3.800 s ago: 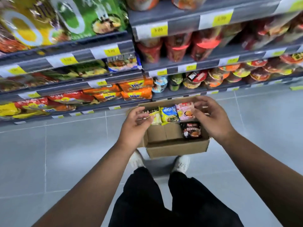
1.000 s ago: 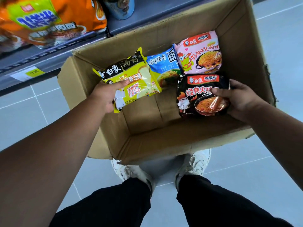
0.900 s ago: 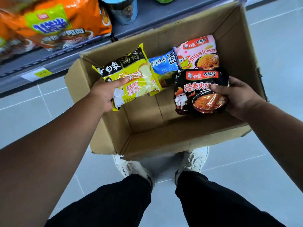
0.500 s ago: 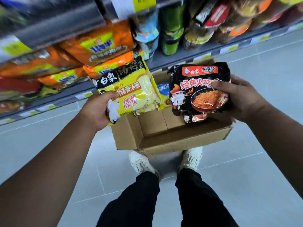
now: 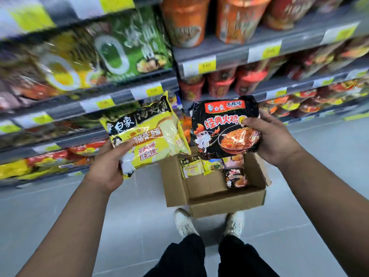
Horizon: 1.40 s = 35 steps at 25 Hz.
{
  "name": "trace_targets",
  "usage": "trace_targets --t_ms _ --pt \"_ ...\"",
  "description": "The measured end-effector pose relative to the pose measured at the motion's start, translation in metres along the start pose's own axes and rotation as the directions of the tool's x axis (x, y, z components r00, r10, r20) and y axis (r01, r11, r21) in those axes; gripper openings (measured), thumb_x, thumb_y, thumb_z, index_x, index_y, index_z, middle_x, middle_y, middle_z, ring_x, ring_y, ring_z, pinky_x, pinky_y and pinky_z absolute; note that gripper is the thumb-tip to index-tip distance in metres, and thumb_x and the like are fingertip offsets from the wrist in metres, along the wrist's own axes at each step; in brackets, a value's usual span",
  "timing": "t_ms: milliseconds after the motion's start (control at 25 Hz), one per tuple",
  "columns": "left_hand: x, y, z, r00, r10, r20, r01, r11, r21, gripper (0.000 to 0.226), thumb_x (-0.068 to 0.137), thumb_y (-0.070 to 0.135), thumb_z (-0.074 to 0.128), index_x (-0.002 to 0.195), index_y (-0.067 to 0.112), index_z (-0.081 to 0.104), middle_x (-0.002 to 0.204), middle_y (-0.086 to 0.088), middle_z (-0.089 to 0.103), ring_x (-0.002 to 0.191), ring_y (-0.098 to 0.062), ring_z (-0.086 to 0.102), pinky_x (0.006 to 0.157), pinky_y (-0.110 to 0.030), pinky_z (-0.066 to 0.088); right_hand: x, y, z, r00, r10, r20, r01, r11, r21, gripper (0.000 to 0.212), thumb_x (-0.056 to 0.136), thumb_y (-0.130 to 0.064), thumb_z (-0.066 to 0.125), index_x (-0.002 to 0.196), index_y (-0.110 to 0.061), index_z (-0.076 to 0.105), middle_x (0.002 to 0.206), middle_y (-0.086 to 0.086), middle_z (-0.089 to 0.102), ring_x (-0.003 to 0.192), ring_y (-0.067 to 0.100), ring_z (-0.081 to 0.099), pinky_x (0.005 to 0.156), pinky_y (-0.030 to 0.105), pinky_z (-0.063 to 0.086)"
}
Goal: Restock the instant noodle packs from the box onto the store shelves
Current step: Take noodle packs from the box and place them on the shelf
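While my left grip (image 5: pixel 108 166) clasps the yellow noodle pack (image 5: pixel 151 134) by its lower left corner, thumb laid across the front, my right grip (image 5: pixel 273 136) grasps the black noodle pack (image 5: pixel 223 126) at its right edge, thumb on the front and fingers behind. I hold both packs up side by side, faces toward me and not touching, above the cardboard box (image 5: pixel 225 202) and in front of the store shelves (image 5: pixel 123 95).

That box sits open on the grey tiled floor (image 5: pixel 319 196), just beyond my white shoes (image 5: pixel 184 222). More packs sit at its far side: a second yellow pack (image 5: pixel 191 166) on the left and a second black pack (image 5: pixel 236 177) on the right. Others between them are partly hidden behind the black noodle pack.

On the left the shelves carry blurred bagged noodles (image 5: pixel 127 48) in green, yellow and orange. On the right stand rows of red and orange cup noodles (image 5: pixel 185 21). Yellow price labels (image 5: pixel 206 64) line the shelf edges.
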State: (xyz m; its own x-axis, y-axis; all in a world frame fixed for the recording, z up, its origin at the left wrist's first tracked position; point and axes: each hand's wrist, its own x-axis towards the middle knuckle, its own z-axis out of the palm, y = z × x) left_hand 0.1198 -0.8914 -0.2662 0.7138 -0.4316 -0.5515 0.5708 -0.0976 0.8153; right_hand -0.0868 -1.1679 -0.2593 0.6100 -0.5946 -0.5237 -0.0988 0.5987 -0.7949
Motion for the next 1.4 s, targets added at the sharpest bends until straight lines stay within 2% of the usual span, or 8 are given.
trace_targets --t_ms 160,240,360,520,760,920,1160,1400 --pt "-0.063 0.064 -0.008 0.994 0.088 -0.058 -0.086 0.996 0.030 0.028 0.092 0.002 0.055 0.086 0.023 0.073 0.082 0.009 0.076 0.075 -0.007 0.072 0.069 -0.027 0.059 -0.047 -0.050 0.048 0.991 -0.091 0.100 0.094 0.995 -0.029 0.026 0.086 -0.004 0.060 0.111 -0.013 0.064 0.107 0.016 0.068 0.090 0.032 0.067 0.083 0.052 0.052" --pt "-0.089 0.085 -0.013 0.987 0.124 -0.105 -0.121 0.992 0.035 0.027 0.091 0.004 0.058 0.112 0.019 0.066 0.103 0.007 0.072 0.098 -0.014 0.068 0.092 -0.035 0.053 -0.065 -0.066 0.067 0.983 -0.117 0.140 0.123 0.992 -0.031 0.022 0.087 -0.005 0.059 0.107 -0.013 0.066 0.103 0.015 0.070 0.088 0.031 0.067 0.081 0.048 0.054" --pt "-0.124 0.107 -0.030 0.971 0.193 -0.143 -0.197 0.980 -0.014 0.029 0.090 0.004 0.059 0.117 0.015 0.059 0.100 0.007 0.074 0.096 -0.012 0.069 0.081 -0.025 0.054 -0.085 -0.079 0.095 0.974 -0.117 0.193 0.128 0.991 -0.045 0.018 0.088 -0.006 0.060 0.100 -0.016 0.068 0.098 0.012 0.074 0.085 0.029 0.068 0.082 0.046 0.053" --pt "-0.172 0.131 -0.054 0.948 0.249 -0.201 -0.271 0.958 -0.092 0.060 0.089 0.009 0.063 0.143 0.014 0.038 0.131 -0.002 0.059 0.100 -0.014 0.062 0.099 -0.036 0.042 -0.112 -0.096 0.134 0.947 -0.123 0.295 0.143 0.989 -0.047 0.016 0.088 -0.006 0.060 0.098 -0.016 0.067 0.096 0.010 0.075 0.080 0.024 0.072 0.079 0.042 0.057" --pt "-0.219 0.159 -0.097 0.889 0.370 -0.270 -0.413 0.902 -0.123 0.075 0.088 0.016 0.066 0.151 0.015 0.025 0.126 0.010 0.050 0.106 -0.010 0.053 0.098 -0.033 0.034 -0.141 -0.106 0.199 0.902 -0.132 0.411 0.169 0.984 -0.056 0.027 0.089 -0.006 0.060 0.114 -0.012 0.063 0.090 0.005 0.076 0.073 0.020 0.072 0.071 0.040 0.058" --pt "-0.227 0.184 -0.146 0.875 0.394 -0.281 -0.429 0.900 -0.075 0.117 0.056 0.041 0.089 0.152 0.024 0.025 0.157 -0.002 0.031 0.139 -0.023 0.037 0.115 -0.048 0.027 -0.154 -0.101 0.249 0.881 -0.130 0.455 0.160 0.987 -0.027 0.036 0.089 -0.005 0.060 0.125 -0.009 0.057 0.091 0.005 0.076 0.074 0.019 0.073 0.063 0.035 0.060" --pt "-0.224 0.220 -0.232 0.852 0.411 -0.324 -0.471 0.872 -0.135 0.093 0.082 0.022 0.069 0.154 0.021 0.012 0.159 -0.008 0.025 0.142 -0.029 0.032 0.115 -0.051 0.027 -0.174 -0.079 0.340 0.895 -0.122 0.430 0.150 0.988 -0.033 0.023 0.089 -0.005 0.061 0.108 -0.018 0.056 0.091 0.004 0.075 0.070 0.016 0.071 0.061 0.033 0.056" --pt "-0.224 0.246 -0.329 0.874 0.397 -0.279 -0.435 0.896 -0.086 0.118 0.057 0.036 0.080 0.154 0.026 0.014 0.160 -0.004 0.024 0.144 -0.028 0.029 0.116 -0.056 0.020 -0.196 -0.038 0.423 0.927 -0.141 0.347 0.139 0.990 0.032 0.072 0.088 -0.004 0.062 0.150 -0.016 0.028 0.119 0.011 0.062 0.094 0.023 0.063 0.091 0.047 0.048"
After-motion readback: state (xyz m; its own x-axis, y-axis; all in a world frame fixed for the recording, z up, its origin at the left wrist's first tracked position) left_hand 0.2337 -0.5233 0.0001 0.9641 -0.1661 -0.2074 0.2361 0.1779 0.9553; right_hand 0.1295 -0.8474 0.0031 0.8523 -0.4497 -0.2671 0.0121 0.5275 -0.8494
